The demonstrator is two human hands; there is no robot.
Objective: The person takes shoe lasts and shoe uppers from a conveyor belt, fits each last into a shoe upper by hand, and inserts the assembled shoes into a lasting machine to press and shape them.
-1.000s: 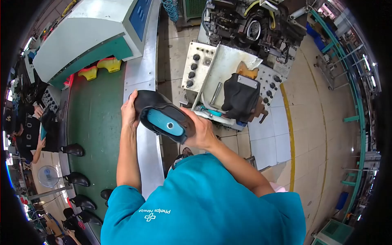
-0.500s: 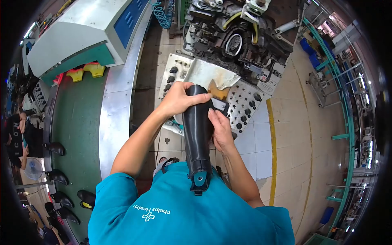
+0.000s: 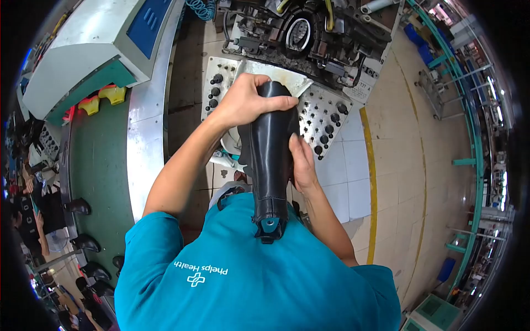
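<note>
A black leather shoe upper (image 3: 269, 160) hangs in front of my chest, its heel end with a teal piece and a hole near my shirt. My left hand (image 3: 249, 102) is closed over its far end, thumb laid across the top. On the right side, my right hand (image 3: 302, 163) presses against the leather with its fingers close together; part of that hand is hidden behind the upper. Beyond both hands stands a machine (image 3: 301, 36) with a round metal part, and its perforated metal plate with black knobs (image 3: 334, 118) shows right of the upper.
At the left runs a green conveyor (image 3: 99, 160) with a metal edge (image 3: 146, 132); yellow shoe lasts (image 3: 112, 95) sit under a white and blue machine (image 3: 94, 47). Several black shoes line its far side. A person (image 3: 34, 220) works beyond it. A cart (image 3: 433, 94) stands on the right.
The upper was first held sideways at the left with its teal inside showing, then turned lengthwise and brought in front of the machine. Since then it and both hands have shifted slightly up.
</note>
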